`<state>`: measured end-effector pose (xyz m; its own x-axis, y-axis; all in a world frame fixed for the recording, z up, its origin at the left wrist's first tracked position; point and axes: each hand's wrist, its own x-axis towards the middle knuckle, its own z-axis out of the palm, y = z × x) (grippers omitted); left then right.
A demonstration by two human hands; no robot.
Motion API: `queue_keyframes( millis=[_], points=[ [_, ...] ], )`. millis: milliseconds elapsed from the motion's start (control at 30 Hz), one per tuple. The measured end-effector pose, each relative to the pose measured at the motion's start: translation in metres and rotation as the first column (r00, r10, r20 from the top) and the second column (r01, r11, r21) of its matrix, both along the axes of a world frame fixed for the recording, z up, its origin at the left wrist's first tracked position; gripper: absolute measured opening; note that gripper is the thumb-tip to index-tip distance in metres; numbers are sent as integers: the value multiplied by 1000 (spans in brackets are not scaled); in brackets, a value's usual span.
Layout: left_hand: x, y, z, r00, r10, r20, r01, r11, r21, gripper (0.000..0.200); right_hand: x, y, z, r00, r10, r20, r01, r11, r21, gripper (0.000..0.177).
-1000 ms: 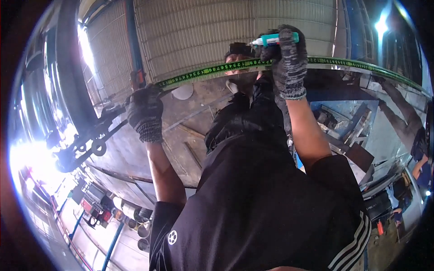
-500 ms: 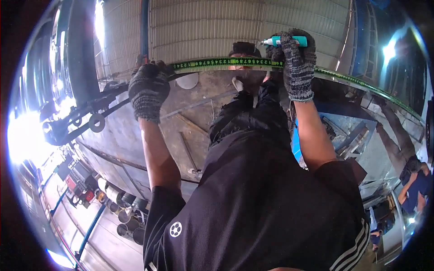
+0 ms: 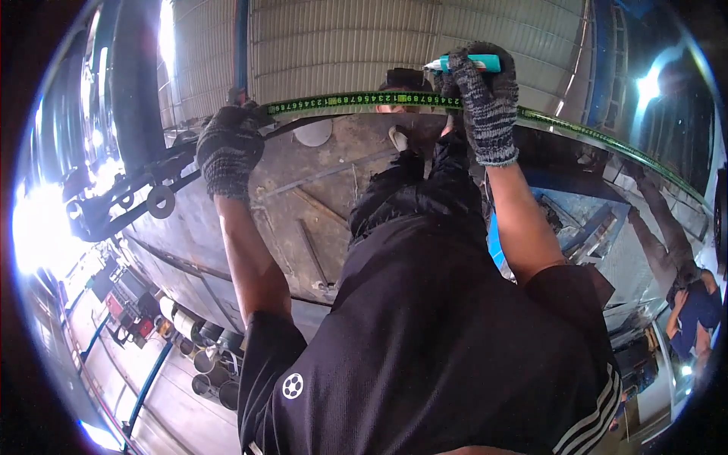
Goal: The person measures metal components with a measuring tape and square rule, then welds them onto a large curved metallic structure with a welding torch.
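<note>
Left hand: gloved, fingers clenched on green measuring tape. Right hand: gloved, fingers grasping teal marker, white tip exposed, beside tape.

A red machine sits near some drums at lower left. At far right, a person in dark blue; above, a bright light. Top: ribbed wall.
</note>
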<state>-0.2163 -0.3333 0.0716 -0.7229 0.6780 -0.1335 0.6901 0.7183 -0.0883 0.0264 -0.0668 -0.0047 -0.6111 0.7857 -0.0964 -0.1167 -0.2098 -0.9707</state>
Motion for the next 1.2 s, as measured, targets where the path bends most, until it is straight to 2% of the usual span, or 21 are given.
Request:
queue_keyframes(
  millis=[33,100,167,200,267,300,367,400,467,533,567,633,700,767,833,867,933,1000,1067,1200],
  points=[
    [-5,-1,-3,999,31,18,-31,999,-23,19,-2,-1,0,999,9,43,-12,997,73,18],
    [-9,-7,-7,997,67,34,-65,997,-45,20,-5,-4,-4,1000,23,-13,-22,998,51,20],
    [1,6,8,971,226,74,-226,974,-5,21,-7,-6,-9,997,36,-69,-34,999,31,22],
    [1,4,8,970,230,74,-230,973,-3,21,-8,-6,-11,998,60,-27,-57,995,76,23],
    [1,-3,6,987,140,74,-150,978,142,25,-12,-11,-11,996,86,18,-87,989,121,24],
    [0,-4,5,987,144,76,-154,977,145,25,-13,-13,-11,995,87,57,-95,982,165,25],
    [0,-1,7,998,48,52,-53,994,97,25,-15,-15,-10,991,92,96,-110,971,211,26],
    [2,1,9,997,53,53,-58,993,99,25,-16,-16,-10,992,94,89,-111,971,213,26],
    [4,5,10,981,179,74,-187,973,136,26,-19,-16,-11,991,100,83,-116,969,218,26],
    [-1,3,5,981,183,64,-189,978,91,26,-20,-16,-11,995,91,47,-101,947,305,24],
    [-4,2,3,982,183,52,-185,982,42,27,-21,-17,-10,995,93,47,-103,946,308,24],
    [-3,0,3,977,203,70,-208,976,66,28,-19,-18,-6,991,130,34,-134,976,175,25],
    [-3,1,5,971,222,88,-229,969,90,29,-21,-18,-6,988,153,-4,-150,975,162,25],
    [-2,2,8,986,150,76,-158,980,124,30,-21,-18,-10,983,176,-42,-168,974,149,24],
    [1,5,13,985,149,83,-155,986,66,30,-21,-18,-16,979,140,148,-176,947,268,23],
    [2,6,15,985,147,89,-148,989,10,31,-21,-18,-15,979,140,147,-176,946,271,23],
    [3,6,14,988,131,87,-136,989,62,31,-19,-15,-11,971,123,203,-199,889,413,22],
    [1,5,12,989,118,87,-128,985,114,31,-19,-16,-12,973,121,198,-196,884,424,22],
    [1,11,15,953,279,117,-285,958,37,31,-20,-16,-14,974,119,190,-193,880,435,22],
    [-3,1,5,952,271,139,-283,956,73,30,-21,-17,-7,957,102,273,-223,861,458,22]
  ],
)
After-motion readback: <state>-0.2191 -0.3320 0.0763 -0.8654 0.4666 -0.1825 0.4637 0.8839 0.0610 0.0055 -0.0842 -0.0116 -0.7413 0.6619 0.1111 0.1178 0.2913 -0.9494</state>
